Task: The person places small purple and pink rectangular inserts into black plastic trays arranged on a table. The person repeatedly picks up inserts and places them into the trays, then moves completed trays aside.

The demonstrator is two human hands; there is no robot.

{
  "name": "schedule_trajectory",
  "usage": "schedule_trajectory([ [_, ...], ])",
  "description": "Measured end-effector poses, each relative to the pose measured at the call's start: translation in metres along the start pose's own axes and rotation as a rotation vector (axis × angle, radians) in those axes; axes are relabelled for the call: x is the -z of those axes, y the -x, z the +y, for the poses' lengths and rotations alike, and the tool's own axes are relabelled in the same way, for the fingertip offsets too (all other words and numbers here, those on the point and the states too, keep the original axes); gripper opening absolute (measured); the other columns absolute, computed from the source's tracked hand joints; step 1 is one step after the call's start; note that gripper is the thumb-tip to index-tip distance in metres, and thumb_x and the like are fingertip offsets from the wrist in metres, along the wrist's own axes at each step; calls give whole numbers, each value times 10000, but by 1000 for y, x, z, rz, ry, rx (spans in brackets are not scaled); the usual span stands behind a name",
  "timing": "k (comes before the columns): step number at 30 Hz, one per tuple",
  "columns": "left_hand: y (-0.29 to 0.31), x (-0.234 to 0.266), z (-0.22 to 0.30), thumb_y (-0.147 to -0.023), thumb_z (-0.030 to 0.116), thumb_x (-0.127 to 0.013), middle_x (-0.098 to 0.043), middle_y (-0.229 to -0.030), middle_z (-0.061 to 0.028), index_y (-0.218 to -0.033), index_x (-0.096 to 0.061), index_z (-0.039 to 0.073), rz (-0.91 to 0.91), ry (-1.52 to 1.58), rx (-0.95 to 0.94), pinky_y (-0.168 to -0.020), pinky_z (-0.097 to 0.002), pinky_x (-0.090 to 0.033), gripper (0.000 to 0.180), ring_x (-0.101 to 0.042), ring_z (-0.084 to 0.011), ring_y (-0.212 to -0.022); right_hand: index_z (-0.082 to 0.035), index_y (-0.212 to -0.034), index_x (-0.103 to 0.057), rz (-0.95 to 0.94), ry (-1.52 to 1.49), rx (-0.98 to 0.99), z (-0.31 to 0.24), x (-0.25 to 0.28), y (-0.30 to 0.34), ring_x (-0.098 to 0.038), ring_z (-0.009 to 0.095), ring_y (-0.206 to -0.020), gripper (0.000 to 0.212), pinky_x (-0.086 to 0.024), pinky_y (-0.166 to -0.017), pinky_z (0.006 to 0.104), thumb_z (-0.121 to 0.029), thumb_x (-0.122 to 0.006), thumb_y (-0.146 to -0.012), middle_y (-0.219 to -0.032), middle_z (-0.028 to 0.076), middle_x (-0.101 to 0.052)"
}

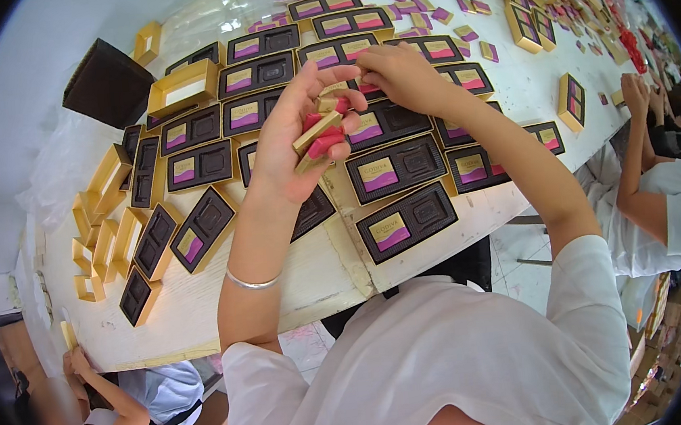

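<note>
My left hand is raised palm up over the table, its fingers curled around several small wrapped chocolates in gold and pinkish red. Just to its right, my right hand reaches over a black-lined box, fingertips pinched together close to a red-and-gold piece. Whether that piece is between the fingertips is hidden. Below both hands lie shallow gold boxes with black two-slot trays. One near box carries a gold-and-purple piece in its left slot, and its right slot is bare. Farther boxes hold a purple piece and a red one.
Bottomless-looking gold sleeves stand at the left, near a dark carton. Loose purple-and-gold pieces are scattered at the far side. One co-worker is at the right edge, another at lower left.
</note>
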State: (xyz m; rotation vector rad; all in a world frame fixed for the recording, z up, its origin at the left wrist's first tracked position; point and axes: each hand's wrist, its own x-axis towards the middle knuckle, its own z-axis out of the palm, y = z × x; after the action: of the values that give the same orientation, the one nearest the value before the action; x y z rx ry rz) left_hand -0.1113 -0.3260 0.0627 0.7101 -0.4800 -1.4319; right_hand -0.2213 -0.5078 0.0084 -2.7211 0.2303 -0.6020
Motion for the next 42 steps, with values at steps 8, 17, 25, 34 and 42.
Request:
schedule_trajectory([
  [8,1,-2,-1,-913,407,-412,-558,-810,-93,-1073,-521,18,8,4,7,-398,-178,-386,434,-503,-107,-647,-43,-823,-544,-55,-114,31,9,1,2,-527,218,-692,81,-406,-604,316,-58,-607,-775,-759,81,-546],
  [17,4,-9,-5,-914,486,-352,-553,-799,-86,-1141,-477,47,23,-71,60,-380,-190,-396,510,-528,-111,-606,-33,-919,-614,173,-626,65,-59,49,8,-558,194,-805,134,-442,-689,314,-52,-602,-787,-861,69,-591],
  [25,8,-22,-7,-906,486,-376,-574,-828,-79,-1136,-468,68,-70,-223,157,-344,-165,-351,485,-467,-80,-531,4,-914,-600,117,-1024,-251,-75,48,30,-533,62,-643,109,-441,-608,213,-51,-590,-821,-772,29,-603],
  [34,2,-8,-11,-860,295,-538,-550,-674,-13,-869,-574,47,65,-459,114,-379,-162,-344,250,-460,-29,-489,-39,-983,-609,252,-241,164,-79,55,50,-559,204,-829,244,-470,-656,273,-17,-646,-743,-891,98,-557],
  [42,-1,-3,-3,-900,327,-468,-542,-756,-31,-1089,-539,20,181,-553,-39,-383,-149,-360,367,-468,-37,-576,-5,-911,-639,-67,39,96,-37,46,71,-534,228,-772,171,-449,-655,309,19,-622,-743,-831,88,-505],
])
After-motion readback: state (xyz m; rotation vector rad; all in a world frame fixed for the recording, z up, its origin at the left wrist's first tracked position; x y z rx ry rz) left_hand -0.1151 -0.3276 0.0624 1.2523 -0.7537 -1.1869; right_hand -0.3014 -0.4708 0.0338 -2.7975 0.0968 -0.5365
